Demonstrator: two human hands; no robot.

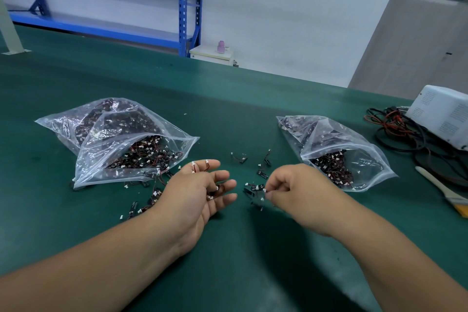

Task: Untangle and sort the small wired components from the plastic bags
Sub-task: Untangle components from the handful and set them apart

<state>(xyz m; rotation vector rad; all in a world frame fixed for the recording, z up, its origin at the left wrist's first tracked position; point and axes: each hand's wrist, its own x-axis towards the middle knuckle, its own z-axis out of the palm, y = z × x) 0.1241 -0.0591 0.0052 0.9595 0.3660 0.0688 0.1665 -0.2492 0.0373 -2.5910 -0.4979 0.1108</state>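
- Fingers of my left hand (195, 195) lie nearly straight, with the palm turned toward the other hand. A few wired components (206, 166) drape over them, red and black leads with white plugs, and more sit in the palm. Nothing is clenched.
- My right hand (301, 190) is curled, with thumb and fingertips pinching a small clump (254, 191) of the same parts by a white plug. The clump is blurred and sits over the green mat (228, 109), between my two hands.
- Just beyond the clump, several loose pieces (263, 162) lie apart from one another on the mat.
- Left of my left hand, the bigger plastic bag (114, 139) lies on its side, its mouth open toward me and packed with parts. Some spilled parts (149, 197) lie at its mouth, near my wrist.
- Right of my right hand, the smaller plastic bag (336, 149) lies open too, with a dark heap of parts inside.
- At the mat's right edge are a brush (440, 189) with a pale handle, a tangle of black and red cables (400, 132), and a white vented box (443, 114) beside them.
- Beyond the table stand blue shelving (186, 7) and a small white cabinet (215, 54) with a pink bottle (220, 47) on it.
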